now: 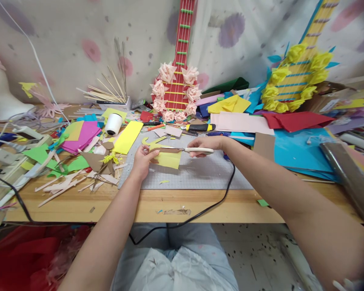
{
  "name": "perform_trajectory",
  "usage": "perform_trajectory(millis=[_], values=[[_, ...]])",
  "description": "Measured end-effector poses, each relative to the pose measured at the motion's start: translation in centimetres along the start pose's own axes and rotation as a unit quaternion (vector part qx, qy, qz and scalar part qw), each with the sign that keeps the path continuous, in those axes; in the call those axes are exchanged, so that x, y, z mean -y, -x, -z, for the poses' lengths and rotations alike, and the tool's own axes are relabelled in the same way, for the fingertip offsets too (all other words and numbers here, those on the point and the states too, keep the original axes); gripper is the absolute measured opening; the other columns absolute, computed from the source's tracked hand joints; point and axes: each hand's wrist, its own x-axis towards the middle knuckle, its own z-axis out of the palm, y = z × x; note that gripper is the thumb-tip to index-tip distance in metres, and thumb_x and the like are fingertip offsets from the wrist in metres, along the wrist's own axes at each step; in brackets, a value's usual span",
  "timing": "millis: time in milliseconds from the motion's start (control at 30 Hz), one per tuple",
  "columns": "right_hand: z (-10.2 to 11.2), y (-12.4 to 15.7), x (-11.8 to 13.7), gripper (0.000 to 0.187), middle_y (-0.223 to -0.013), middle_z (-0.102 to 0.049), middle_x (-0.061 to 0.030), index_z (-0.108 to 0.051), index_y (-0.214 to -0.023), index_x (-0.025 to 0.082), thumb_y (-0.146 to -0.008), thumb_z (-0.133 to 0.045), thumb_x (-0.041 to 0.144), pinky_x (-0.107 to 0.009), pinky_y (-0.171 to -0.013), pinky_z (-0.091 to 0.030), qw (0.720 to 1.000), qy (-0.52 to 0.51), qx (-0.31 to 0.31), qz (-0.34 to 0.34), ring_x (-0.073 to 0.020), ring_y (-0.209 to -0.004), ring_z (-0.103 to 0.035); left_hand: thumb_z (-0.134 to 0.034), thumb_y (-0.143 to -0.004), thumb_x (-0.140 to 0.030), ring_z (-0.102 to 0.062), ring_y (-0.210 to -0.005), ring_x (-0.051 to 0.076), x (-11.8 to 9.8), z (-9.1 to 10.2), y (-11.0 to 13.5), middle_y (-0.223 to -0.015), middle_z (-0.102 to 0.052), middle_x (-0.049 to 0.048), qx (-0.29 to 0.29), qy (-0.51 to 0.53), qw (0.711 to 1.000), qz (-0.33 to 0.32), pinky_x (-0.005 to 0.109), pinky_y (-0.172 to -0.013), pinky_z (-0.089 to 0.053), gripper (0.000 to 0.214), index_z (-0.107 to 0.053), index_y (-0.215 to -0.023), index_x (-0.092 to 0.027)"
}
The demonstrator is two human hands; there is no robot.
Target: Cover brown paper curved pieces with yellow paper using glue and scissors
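Observation:
My left hand (142, 161) pinches a piece of yellow paper (169, 160) with a brown strip along its upper edge. In my right hand (204, 144) is a pair of scissors with white handles (204, 150), its blades lying along the top of that paper. A curved, cut yellow paper shape (154, 142) shows just beyond my left fingers; whether it joins the held piece I cannot tell. Both hands are above a grey cutting mat (206, 176), on which a small yellow scrap (164, 182) lies.
Behind the mat stands a red paper guitar with pink flowers (176, 87); a yellow one (294, 81) leans at right. Paper scraps (69, 178) crowd the left, near a white roll (113, 124). A yellow-black cutter (200, 127) lies behind. A black cable (212, 212) crosses the table edge.

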Motion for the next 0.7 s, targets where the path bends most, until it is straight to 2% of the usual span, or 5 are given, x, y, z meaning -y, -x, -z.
perform_trajectory(millis=[400,700], values=[[0.2,0.5,0.4,0.047,-0.054,-0.045,0.0054,-0.05,-0.077,0.014,-0.067,-0.059,0.059,-0.02,-0.046,-0.031,1.0,0.018,0.0,-0.017,-0.0047,-0.047,-0.041,-0.077,-0.043,-0.026,-0.057,-0.05,0.012,-0.1,-0.1,0.0,-0.062,-0.06,-0.0055,0.017,-0.014,1.0,0.002,0.021,-0.041,-0.043,0.054,-0.035,-0.078,-0.021],[-0.1,0.2,0.8,0.049,-0.057,-0.045,0.0048,-0.049,-0.08,0.014,-0.067,-0.058,0.061,-0.019,-0.045,-0.032,1.0,0.004,0.008,0.001,-0.0045,-0.049,-0.04,-0.078,-0.041,-0.024,-0.057,-0.047,0.013,-0.8,-1.6,0.1,-0.057,-0.058,-0.0066,0.046,-0.043,0.998,0.02,0.019,-0.04,-0.042,0.055,-0.036,-0.077,-0.021]])
